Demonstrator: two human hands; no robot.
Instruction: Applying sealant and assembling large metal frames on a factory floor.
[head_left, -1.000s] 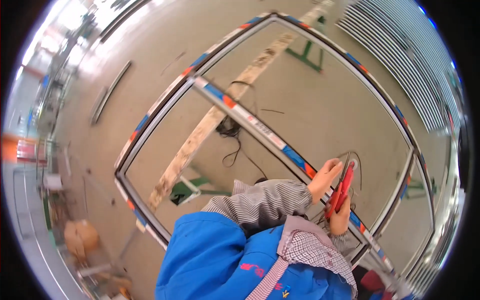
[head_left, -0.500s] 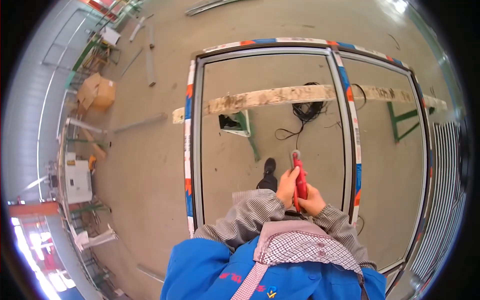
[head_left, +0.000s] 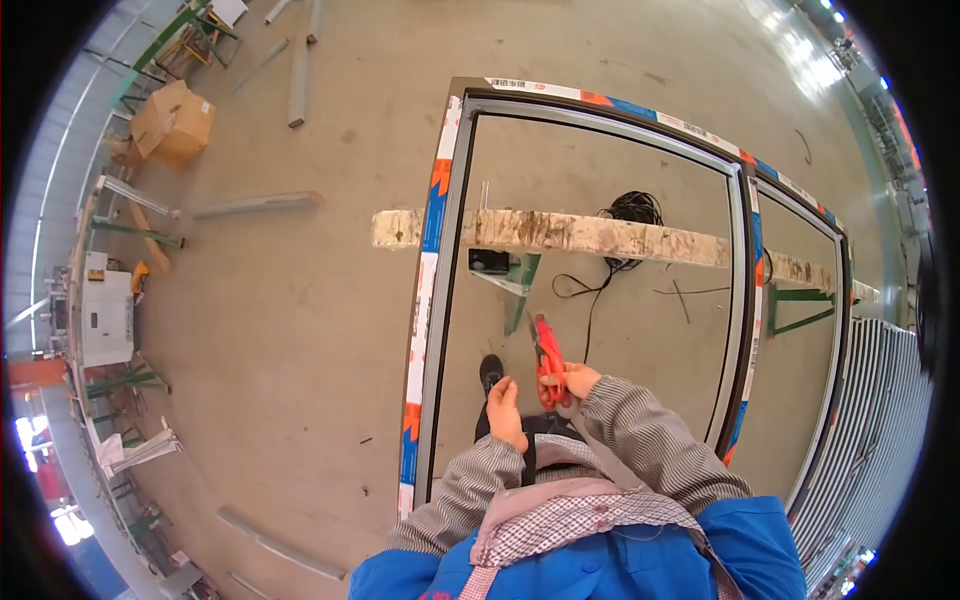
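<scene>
Red-handled shears (head_left: pixel 549 360) are in my right hand (head_left: pixel 573 381), whose fingers wrap round the lower part. Their tip points up and away from me, and part of the handle is hidden by the fingers. My left hand (head_left: pixel 507 412) is a short way to the left, apart from the shears. Its thumb and fingers are pressed together; whatever may be between them is too small to make out. Both hands are over the opening of a large window frame (head_left: pixel 428 270), dark and grey, with blue, orange and white protective tape along its edges.
Under the frame runs a worn wooden beam (head_left: pixel 560 232) on green metal stands (head_left: pixel 522 290). A coil of black cable (head_left: pixel 634 215) lies beyond it on the floor. At left are a cardboard box (head_left: pixel 172 125), a grey profile (head_left: pixel 258 204) and a white machine (head_left: pixel 107 317).
My hands have come apart: the left one has let go of the shears and moved left. The right one keeps them, now tilted to the left. My view has shifted, showing the frame further right.
</scene>
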